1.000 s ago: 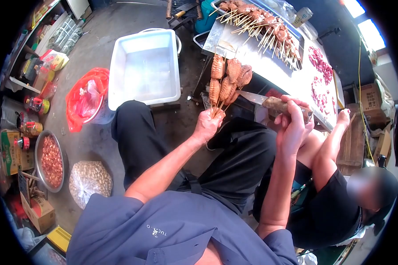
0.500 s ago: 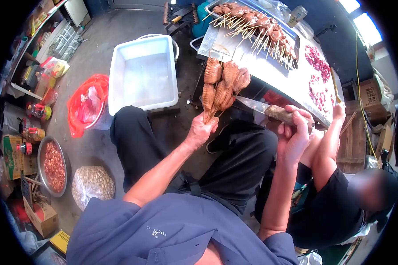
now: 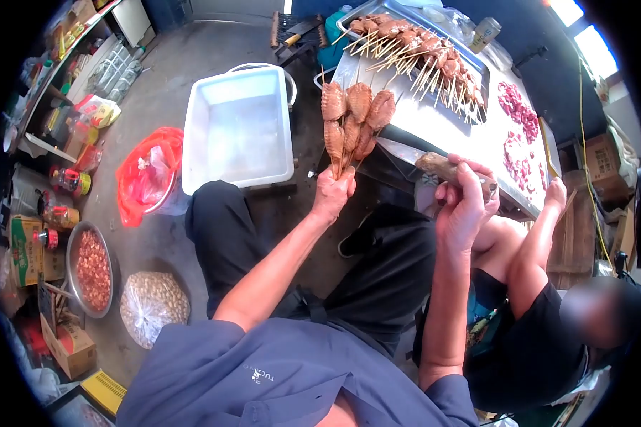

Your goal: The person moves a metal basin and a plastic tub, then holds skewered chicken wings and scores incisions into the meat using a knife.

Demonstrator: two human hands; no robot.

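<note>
My left hand (image 3: 332,193) is closed round the lower sticks of several meat skewers (image 3: 353,121), which stand upright in front of the table's near edge. In my right hand (image 3: 466,199) is the thick wooden handle of a knife (image 3: 438,166). Its blade points left, with the tip close beside the lower right skewer; whether they touch I cannot tell. Beyond them, a metal tray (image 3: 470,60) on the white table (image 3: 406,135) holds many more skewers, their sticks towards me. Pieces of red meat (image 3: 518,110) lie on the table's right part.
A white tub (image 3: 239,128) stands on the floor ahead, beside a red bag (image 3: 149,174) in a bucket. At left are a metal bowl of meat (image 3: 92,270) and a bag of nuts (image 3: 154,306). Another person (image 3: 527,334) sits close on the right, one hand at the table edge.
The held skewers have moved slightly and now fan out more upright. The knife stays beside them, its blade shifted a little. The whole view has shifted slightly.
</note>
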